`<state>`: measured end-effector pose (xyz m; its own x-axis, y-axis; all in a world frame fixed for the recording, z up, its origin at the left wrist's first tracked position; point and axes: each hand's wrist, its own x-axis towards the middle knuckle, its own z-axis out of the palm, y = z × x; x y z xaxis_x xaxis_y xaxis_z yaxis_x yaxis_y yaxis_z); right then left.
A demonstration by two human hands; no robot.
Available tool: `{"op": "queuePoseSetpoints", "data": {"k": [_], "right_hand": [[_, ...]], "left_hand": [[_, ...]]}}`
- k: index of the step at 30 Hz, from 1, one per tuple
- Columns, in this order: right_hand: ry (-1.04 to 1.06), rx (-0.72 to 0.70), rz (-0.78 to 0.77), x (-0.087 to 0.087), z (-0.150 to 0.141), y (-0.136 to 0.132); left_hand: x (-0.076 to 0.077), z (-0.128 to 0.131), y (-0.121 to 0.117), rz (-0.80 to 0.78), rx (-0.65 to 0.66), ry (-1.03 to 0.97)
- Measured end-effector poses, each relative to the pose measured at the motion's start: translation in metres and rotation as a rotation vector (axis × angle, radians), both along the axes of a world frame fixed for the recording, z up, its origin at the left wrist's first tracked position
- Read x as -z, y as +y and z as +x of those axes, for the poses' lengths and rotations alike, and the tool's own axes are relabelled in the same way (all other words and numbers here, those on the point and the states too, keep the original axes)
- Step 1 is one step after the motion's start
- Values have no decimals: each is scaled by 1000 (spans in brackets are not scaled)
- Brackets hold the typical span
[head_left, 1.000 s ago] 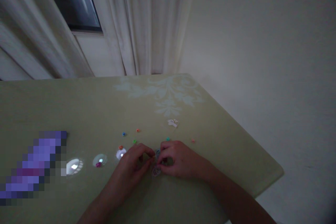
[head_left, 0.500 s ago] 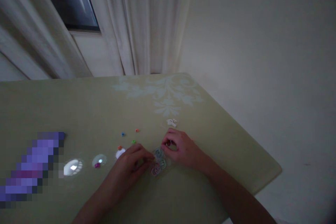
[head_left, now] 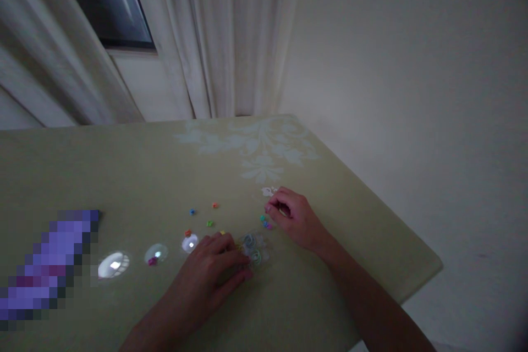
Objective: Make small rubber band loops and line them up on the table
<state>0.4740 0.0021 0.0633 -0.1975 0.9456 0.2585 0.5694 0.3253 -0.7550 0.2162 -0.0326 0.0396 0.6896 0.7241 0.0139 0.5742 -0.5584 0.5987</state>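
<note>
Small looped bands [head_left: 249, 241] in grey, green and other pale colours lie in a small clear case [head_left: 264, 250] on the table. My left hand [head_left: 218, 264] reaches over its left side, thumb and forefinger closed at the near left corner and covering the pink loops. Just beyond the case, my right hand [head_left: 296, 217] is raised a little, thumb and fingertips pinched together; what they hold, if anything, is too small to see. A white flat piece [head_left: 268, 191] lies past its fingertips. Tiny teal, blue and purple pieces [head_left: 265, 223] sit between that hand and the case.
Several tiny coloured pieces [head_left: 210, 224] are scattered left of the case, with a magenta one [head_left: 153, 261] farther left. A blurred-out purple object [head_left: 53, 264] lies at the left. Light spots shine on the table [head_left: 136, 176]. Curtains [head_left: 231, 38] and a wall stand behind.
My right hand has moved away from the case, up and right, uncovering the tiny teal, blue and purple pieces. My left hand has shifted right, over the pink loops.
</note>
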Motion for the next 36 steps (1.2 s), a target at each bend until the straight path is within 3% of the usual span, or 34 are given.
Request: {"op": "queuePoseSetpoints", "data": {"k": [12,18,23,28,36], "right_hand": [[-119,210,-23,-9,45,16],[-333,178,-251,-10,67,16],[-464,124,-436,-9,70,10],[-520,95,-453,-9,68,8],[-407,-21,-408,1,59,10]], "left_hand": [[3,2,-3,199,64,57],[9,0,-3,344,59,80],[10,-4,0,229,24,22],[6,-11,5,64,-21,-56],[5,-16,8,9,-26,-45]]}}
